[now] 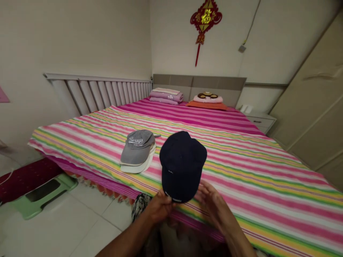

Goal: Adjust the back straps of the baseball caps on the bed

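A navy baseball cap point(183, 157) is held up over the near edge of the bed, its brim pointing down toward me. My left hand point(160, 207) grips the lower left edge of the brim, thumb on top. Beside the brim's right edge is my right hand point(210, 200), open and slightly blurred, its fingers stretched toward the cap; whether they touch it I cannot tell. To the left, a grey cap point(138, 144) with white lettering lies on a stack, over a pale cap whose brim point(135, 168) shows beneath.
A striped sheet point(257, 167) covers the bed. Folded purple bedding point(166, 96) and an orange and pink pile point(207, 101) lie near the headboard point(214, 85). A green stool point(45, 192) stands on the floor at left. A white nightstand point(261, 120) is at right.
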A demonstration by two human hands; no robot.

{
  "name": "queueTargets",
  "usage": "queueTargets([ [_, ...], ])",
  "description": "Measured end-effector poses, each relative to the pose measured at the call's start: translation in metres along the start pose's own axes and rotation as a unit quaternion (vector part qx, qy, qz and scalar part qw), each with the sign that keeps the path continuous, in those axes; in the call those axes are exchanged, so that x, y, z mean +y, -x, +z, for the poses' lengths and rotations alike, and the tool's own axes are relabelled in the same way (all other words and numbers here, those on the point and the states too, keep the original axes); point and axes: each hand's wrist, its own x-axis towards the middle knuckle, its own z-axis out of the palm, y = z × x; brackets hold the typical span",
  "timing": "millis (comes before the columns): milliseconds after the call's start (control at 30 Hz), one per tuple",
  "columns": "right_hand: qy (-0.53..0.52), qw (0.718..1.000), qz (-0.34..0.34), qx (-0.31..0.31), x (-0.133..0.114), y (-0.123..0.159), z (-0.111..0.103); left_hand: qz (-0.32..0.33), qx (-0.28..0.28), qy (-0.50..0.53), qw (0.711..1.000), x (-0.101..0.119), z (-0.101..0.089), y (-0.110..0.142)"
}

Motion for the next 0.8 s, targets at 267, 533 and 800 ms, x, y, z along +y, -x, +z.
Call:
queueTargets([
  [267,-0.152,0.983,-0.015,0.099,-0.027,-0.013,0.003,-0.114,-0.103,-0.058,0.986,-0.027,-0.005,0.014],
  [533,-0.142,0.987,0.014,0.072,-0.032,0.014,0.006,-0.111,-0.076,0.005,0.991,0.014,0.000,-0.013],
  [800,-0.128,0.987,0.016,0.093,-0.034,0.040,-0.004,-0.037,-0.118,-0.062,0.990,0.031,0.040,-0.016],
])
